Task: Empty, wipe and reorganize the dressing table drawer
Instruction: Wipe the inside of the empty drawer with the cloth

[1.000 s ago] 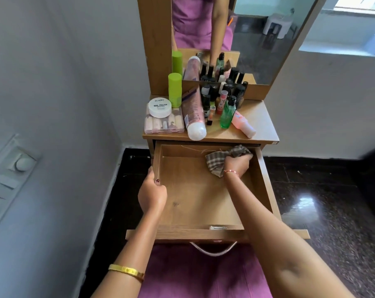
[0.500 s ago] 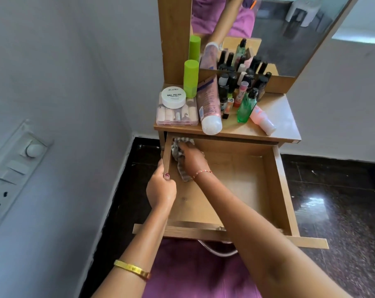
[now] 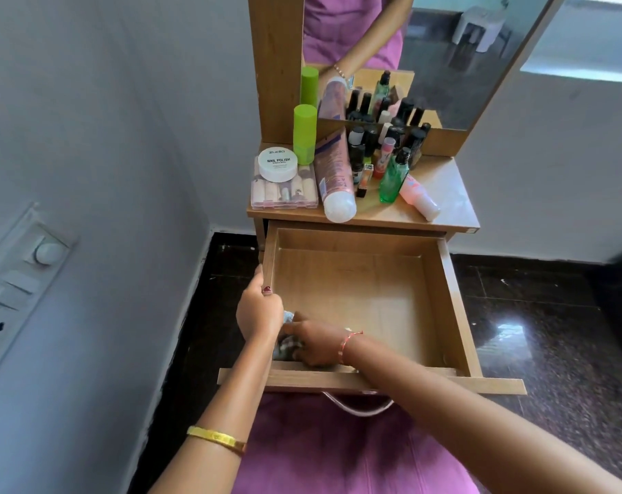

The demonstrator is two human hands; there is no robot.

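Drawer (image 3: 441,308): wooden, pulled fully out of dressing table (image 3: 448,194), interior bare except cloth.
Cloth (image 3: 284,345): checked, near-left corner of drawer floor, mostly hidden under hands.
Right hand (image 3: 315,345): on cloth, fingers bent over it, pressing down.
Left hand (image 3: 258,311): fingers curled over drawer's left wall.
Tabletop: green cylinder (image 3: 304,133), nail polish tub (image 3: 278,164) on clear case (image 3: 284,194), pink tube (image 3: 334,180), green glass bottle (image 3: 393,180), cluster of small bottles (image 3: 384,144).
Mirror (image 3: 445,48) behind.
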